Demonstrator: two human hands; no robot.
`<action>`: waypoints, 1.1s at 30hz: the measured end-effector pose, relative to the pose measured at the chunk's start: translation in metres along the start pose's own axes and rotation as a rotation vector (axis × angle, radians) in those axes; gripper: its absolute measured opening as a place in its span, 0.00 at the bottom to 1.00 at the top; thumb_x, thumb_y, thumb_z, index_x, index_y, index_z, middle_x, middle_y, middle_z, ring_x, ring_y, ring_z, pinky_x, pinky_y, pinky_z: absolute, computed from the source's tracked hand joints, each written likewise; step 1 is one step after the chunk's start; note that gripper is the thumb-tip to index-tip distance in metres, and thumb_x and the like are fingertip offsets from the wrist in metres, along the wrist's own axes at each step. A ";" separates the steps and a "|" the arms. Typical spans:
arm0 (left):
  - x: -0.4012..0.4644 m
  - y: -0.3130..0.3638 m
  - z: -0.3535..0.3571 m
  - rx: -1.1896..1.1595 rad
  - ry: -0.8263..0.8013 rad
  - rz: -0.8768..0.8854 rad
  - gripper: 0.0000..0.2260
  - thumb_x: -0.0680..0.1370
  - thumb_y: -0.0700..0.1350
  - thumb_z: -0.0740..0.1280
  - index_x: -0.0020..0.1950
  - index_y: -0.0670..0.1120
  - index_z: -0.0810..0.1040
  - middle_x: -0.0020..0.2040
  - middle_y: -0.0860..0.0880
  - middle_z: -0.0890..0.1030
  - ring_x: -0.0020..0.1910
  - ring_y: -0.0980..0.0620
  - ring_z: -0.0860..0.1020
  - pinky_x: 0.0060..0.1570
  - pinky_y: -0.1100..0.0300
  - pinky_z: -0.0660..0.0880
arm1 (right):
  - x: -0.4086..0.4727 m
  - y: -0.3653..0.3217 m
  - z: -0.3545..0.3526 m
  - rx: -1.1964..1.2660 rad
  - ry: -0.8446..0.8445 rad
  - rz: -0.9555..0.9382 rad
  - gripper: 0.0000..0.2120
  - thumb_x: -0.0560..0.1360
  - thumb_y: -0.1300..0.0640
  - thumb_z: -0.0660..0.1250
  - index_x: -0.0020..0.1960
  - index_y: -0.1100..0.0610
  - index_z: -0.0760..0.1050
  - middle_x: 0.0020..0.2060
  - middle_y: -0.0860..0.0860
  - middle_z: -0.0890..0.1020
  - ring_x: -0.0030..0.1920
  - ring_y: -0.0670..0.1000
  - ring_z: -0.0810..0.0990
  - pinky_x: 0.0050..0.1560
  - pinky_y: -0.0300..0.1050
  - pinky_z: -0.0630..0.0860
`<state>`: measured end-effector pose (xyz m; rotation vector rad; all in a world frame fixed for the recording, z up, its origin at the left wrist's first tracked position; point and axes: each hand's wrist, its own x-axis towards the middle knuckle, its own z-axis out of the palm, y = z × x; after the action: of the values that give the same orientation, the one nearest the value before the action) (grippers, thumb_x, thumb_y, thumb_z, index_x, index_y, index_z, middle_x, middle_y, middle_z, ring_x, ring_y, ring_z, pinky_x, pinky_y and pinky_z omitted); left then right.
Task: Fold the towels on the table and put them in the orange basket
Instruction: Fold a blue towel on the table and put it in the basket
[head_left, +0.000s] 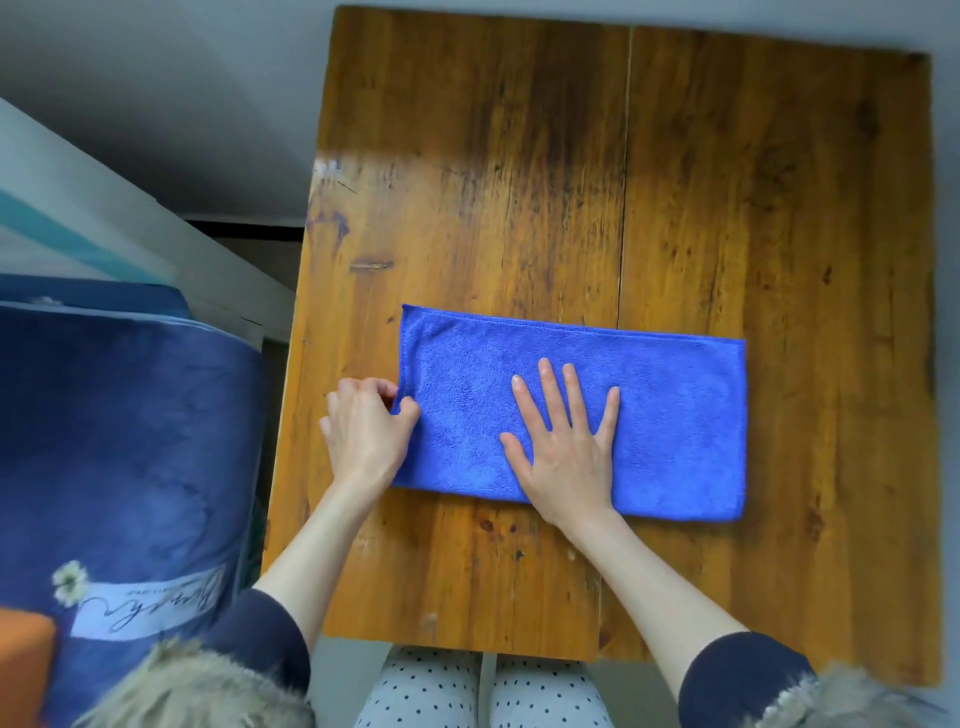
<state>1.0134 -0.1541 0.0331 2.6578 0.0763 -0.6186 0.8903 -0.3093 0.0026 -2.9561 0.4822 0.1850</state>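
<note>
A blue towel (670, 415) lies folded into a long rectangle on the wooden table (571, 182), near its front half. My left hand (363, 426) pinches the towel's left edge between thumb and curled fingers. My right hand (566, 447) lies flat on the middle of the towel, fingers spread and pressing it down. An orange corner at the bottom left may be the orange basket (23, 660); only a small part of it shows.
A bed with a dark blue cover (130, 441) stands close to the table's left side. The table's front edge is just above my knees (483, 691). Bare wood lies beyond and to the right of the towel.
</note>
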 end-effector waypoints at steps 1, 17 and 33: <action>0.001 -0.001 -0.002 -0.045 0.010 0.024 0.06 0.74 0.46 0.65 0.47 0.45 0.76 0.49 0.46 0.77 0.52 0.43 0.73 0.52 0.51 0.67 | 0.001 -0.001 0.000 0.003 0.000 0.005 0.27 0.77 0.41 0.51 0.73 0.50 0.62 0.74 0.53 0.63 0.74 0.57 0.59 0.68 0.71 0.49; 0.043 0.053 -0.079 -0.574 -0.398 -0.031 0.11 0.75 0.38 0.68 0.58 0.43 0.77 0.39 0.50 0.77 0.37 0.56 0.77 0.32 0.66 0.74 | 0.057 -0.012 -0.013 0.085 -0.072 0.058 0.28 0.78 0.41 0.52 0.76 0.47 0.51 0.77 0.50 0.49 0.76 0.53 0.44 0.69 0.66 0.35; -0.058 0.185 0.004 -0.571 -0.395 0.267 0.08 0.74 0.37 0.66 0.50 0.48 0.74 0.37 0.53 0.71 0.24 0.59 0.73 0.24 0.70 0.71 | -0.042 0.095 -0.062 0.950 0.324 0.774 0.09 0.78 0.64 0.60 0.53 0.61 0.78 0.45 0.56 0.82 0.45 0.55 0.81 0.51 0.51 0.78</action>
<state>0.9863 -0.3230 0.1248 1.9219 -0.1849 -0.8656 0.8258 -0.3948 0.0584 -1.7631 1.2936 -0.3591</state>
